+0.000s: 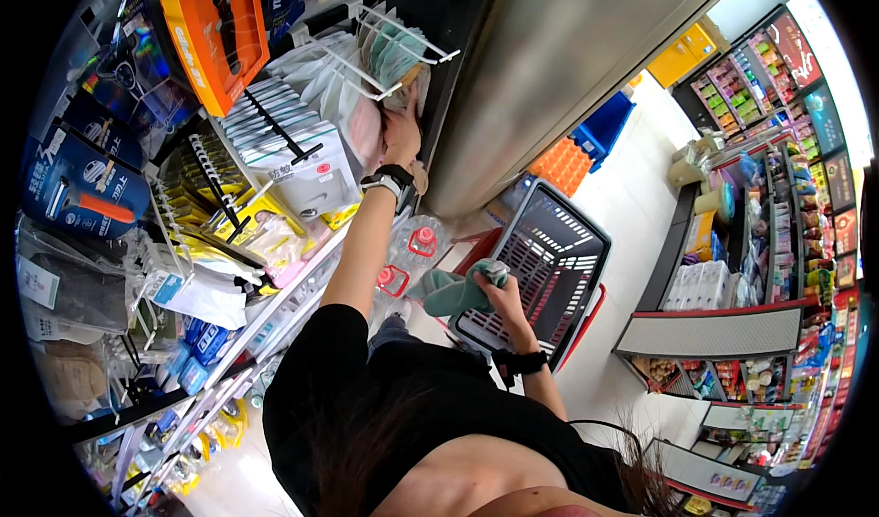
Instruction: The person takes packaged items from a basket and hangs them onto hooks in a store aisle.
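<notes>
My left hand (402, 132) reaches up to the wall rack, fingers against packaged goods hanging below a white double-prong hook (405, 50). Pale green fabric items (398, 53) hang in a row on that hook, just above the fingertips. Whether the fingers grip anything is unclear, as part of the hand is hidden. Lower down, my right hand (505, 300) is closed around a folded green fabric item (457, 296), which looks like a pair of socks, over the near edge of a grey shopping basket (549, 263). White packets (281, 132) hang left of my left hand.
Large clear bottles with red handles (422, 239) stand on the floor by the rack. A metal column (474, 105) rises right of my left hand. Orange (560, 163) and blue crates (604, 129) lie beyond the basket. Razor packs (216, 36) hang at upper left; stocked shelves (711, 311) stand at right.
</notes>
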